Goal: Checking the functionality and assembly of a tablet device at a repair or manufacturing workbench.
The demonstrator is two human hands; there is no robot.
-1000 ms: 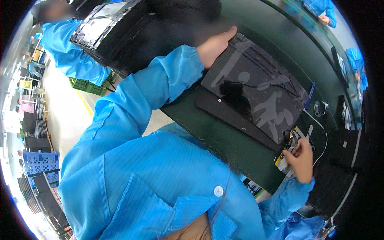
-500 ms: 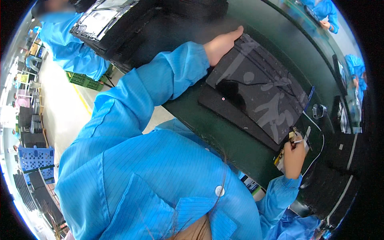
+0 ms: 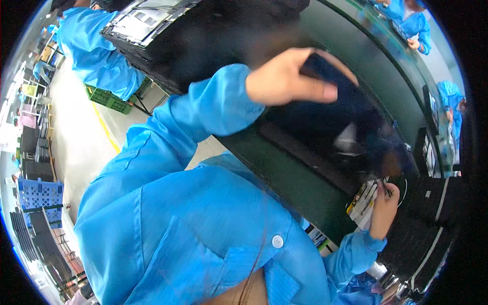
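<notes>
My left hand (image 3: pixel 284 79) is at the far left corner of a dark glossy flat panel (image 3: pixel 325 122). Its thumb lies across the panel's face and a finger runs along the far edge, with the panel between them. The panel looks tilted and is smeared by motion; light patches reflect in it. Beneath it, a dark flat slab (image 3: pixel 300 152) lies on the green tabletop. My right hand (image 3: pixel 385 208) has curled fingers beside a small holder of yellow, white and dark slim items (image 3: pixel 363 201). Whatever those fingers pinch is too small to name.
A tall stack of black panels (image 3: pixel 152 56) stands at the far left, beside a person in blue (image 3: pixel 96 56). Black stacked material (image 3: pixel 412 223) lies at the right. Other people in blue (image 3: pixel 412 30) work beyond the table (image 3: pixel 305 198). A blue crate (image 3: pixel 43 198) stands far left.
My left hand has shifted right and toward me over the panel, which has turned darker and tilted. My right hand has moved slightly right and down, uncovering more of the small holder.
</notes>
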